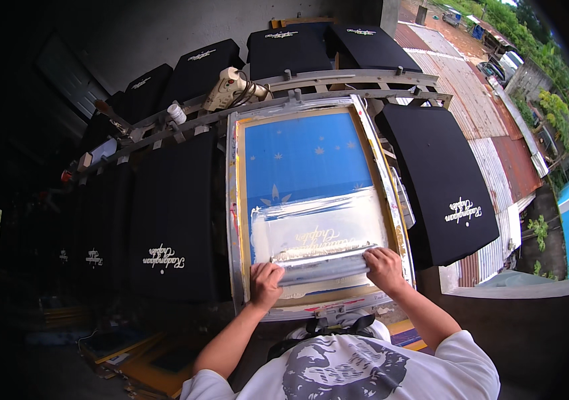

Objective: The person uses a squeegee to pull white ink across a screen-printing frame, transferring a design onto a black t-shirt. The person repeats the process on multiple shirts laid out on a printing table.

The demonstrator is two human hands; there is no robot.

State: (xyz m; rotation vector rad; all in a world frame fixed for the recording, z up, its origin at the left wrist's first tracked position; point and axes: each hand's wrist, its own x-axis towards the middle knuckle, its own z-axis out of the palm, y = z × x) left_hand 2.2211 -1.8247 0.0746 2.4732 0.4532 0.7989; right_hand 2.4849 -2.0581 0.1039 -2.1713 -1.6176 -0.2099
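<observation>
A wide grey squeegee point(324, 269) lies crosswise near the close end of a screen printing frame point(234, 200). Closed around its left end is my left hand point(266, 284), and my right hand point(384, 272) grips the right end. Pale ink point(358, 217) covers the lower half of the mesh, with a thicker ridge along the squeegee's far edge. Beyond the ink, the blue mesh point(301, 150) carries small leaf shapes. Script lettering shows faintly through the ink just past the blade. What lies under the frame is hidden.
Black shirts point(171, 213) with white script lie on boards to the left, at the back, and a black shirt point(438, 180) lies at the right. Metal rails point(338, 79) cross behind the frame, holding a beige heat gun point(231, 90) and a white container point(176, 113). A wall opening point(518, 290) is at right.
</observation>
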